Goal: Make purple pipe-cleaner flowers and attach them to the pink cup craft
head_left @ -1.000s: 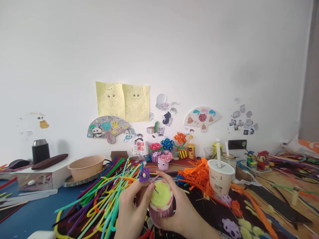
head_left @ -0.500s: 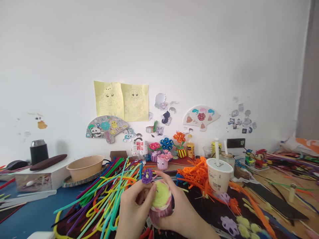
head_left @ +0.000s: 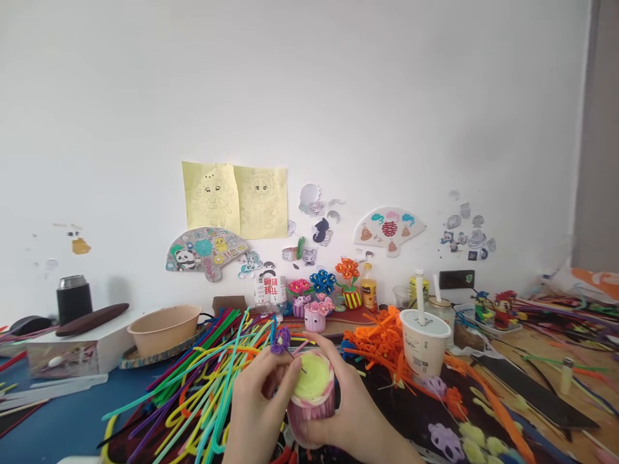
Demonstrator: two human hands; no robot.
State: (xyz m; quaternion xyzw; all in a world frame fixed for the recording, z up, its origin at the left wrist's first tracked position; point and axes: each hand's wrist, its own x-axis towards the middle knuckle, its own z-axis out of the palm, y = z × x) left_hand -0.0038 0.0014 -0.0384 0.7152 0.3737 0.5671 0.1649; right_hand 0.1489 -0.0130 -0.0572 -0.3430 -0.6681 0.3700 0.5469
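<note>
My right hand (head_left: 356, 403) is wrapped around a small pink pipe-cleaner flowerpot (head_left: 313, 379), whose round yellow-green top faces up toward me. My left hand (head_left: 258, 398) pinches a purple pipe-cleaner flower (head_left: 280, 339) by its thin stem, between thumb and forefinger at the pot's left rim. A dark stem end shows just past the left thumb, over the yellow-green top; whether it pierces the surface I cannot tell. Red-handled pliers (head_left: 285, 455) lie partly hidden below the pot.
Many coloured pipe cleaners (head_left: 207, 380) spread out on the left. To the right are orange pipe-cleaner pieces (head_left: 374, 341), a white paper cup (head_left: 425, 345) and loose lilac flowers (head_left: 445, 441). Finished flowerpots (head_left: 315, 317) and a drink bottle (head_left: 369, 289) stand by the wall.
The purple flower has shifted slightly left and its head has turned. Both hands keep their grips, and the pot stays in almost the same place.
</note>
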